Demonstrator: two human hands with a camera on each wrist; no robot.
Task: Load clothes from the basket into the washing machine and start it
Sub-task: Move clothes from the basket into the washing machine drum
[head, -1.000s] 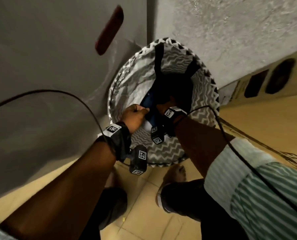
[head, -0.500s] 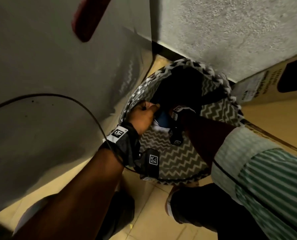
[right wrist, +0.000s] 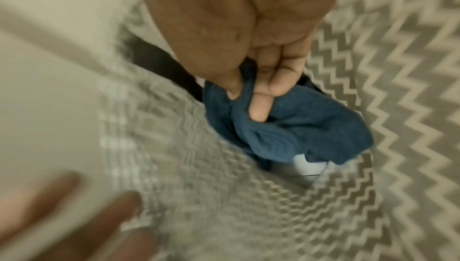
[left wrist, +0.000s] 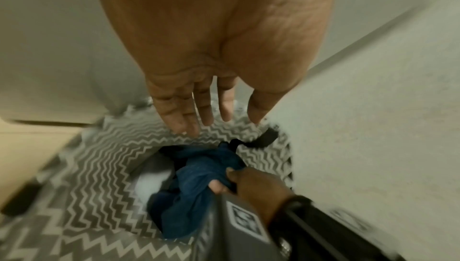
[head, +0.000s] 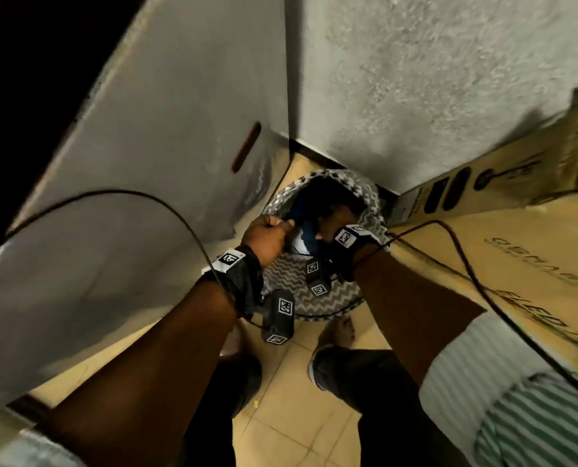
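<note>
While the right hand (right wrist: 248, 53) pinched a blue garment (right wrist: 293, 129) just below its fingertips inside the chevron basket (left wrist: 82, 186), left hand (left wrist: 211, 80) slack-fingered above; loading scarcely begun, machine start pending.

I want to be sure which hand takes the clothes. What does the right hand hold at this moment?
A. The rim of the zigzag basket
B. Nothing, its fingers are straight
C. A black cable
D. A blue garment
D: in the right wrist view, the right hand has fingers and thumb curled round the blue garment inside the zigzag basket; the left hand has straight fingers and holds nothing.
</note>
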